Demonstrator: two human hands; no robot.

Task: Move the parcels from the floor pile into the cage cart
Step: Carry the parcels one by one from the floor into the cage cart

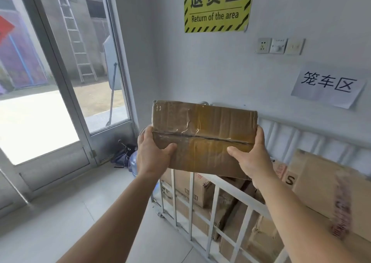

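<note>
Taped brown cardboard parcel held above the near rail of the white cage cart, long axis running left to right, taped seam facing the camera, left hand and right hand gripping its two short ends, thumbs pressed on the front.

The parcel is brown corrugated cardboard, creased and wrapped in glossy clear tape that wrinkles along its seam. Below it, the cage cart is white-painted metal bars, scuffed in places. Inside the cart, the boxes are matt brown cardboard. Left of the cart, the floor is smooth pale tile.
</note>
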